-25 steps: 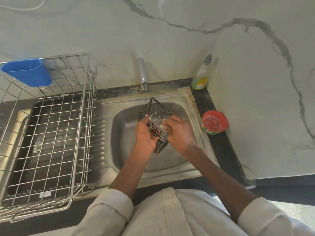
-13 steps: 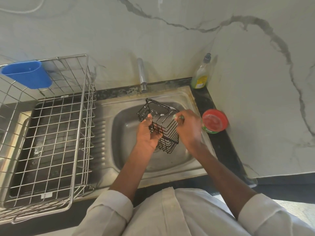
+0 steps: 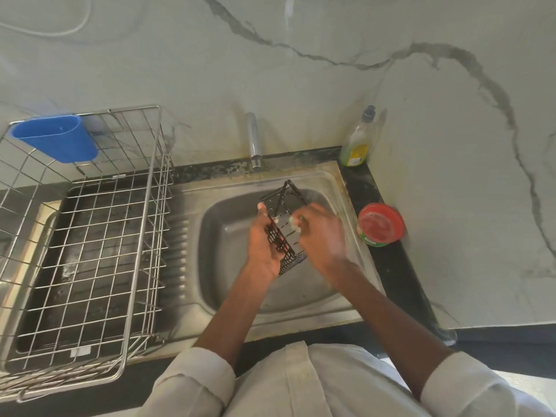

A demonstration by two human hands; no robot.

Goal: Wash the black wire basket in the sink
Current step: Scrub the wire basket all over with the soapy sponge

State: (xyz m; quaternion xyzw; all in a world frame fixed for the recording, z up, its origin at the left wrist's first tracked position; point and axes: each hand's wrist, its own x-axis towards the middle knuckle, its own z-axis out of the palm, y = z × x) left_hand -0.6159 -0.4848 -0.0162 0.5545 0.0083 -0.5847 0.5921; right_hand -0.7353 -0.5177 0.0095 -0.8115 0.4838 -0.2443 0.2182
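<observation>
A small black wire basket (image 3: 282,206) hangs tilted over the bowl of the steel sink (image 3: 228,266). My left hand (image 3: 263,245) grips its left side, thumb up along the wires. On the basket's right face lies my right hand (image 3: 319,233), blurred, its fingers curled round a small pale scrubber (image 3: 293,220) that presses against the wires. The basket's lower half is partly hidden between the two hands.
A steel tap (image 3: 254,139) stands behind the sink. A green dish-soap bottle (image 3: 358,139) is in the back right corner and a red-lidded tub (image 3: 380,224) sits on the dark counter right of the sink. Left of the sink a large wire drying rack (image 3: 90,236) holds a blue cup (image 3: 57,139).
The basket has been turned in my left hand, so that a narrow edge now points up. My right hand moved from the basket's top right rim down onto its side face.
</observation>
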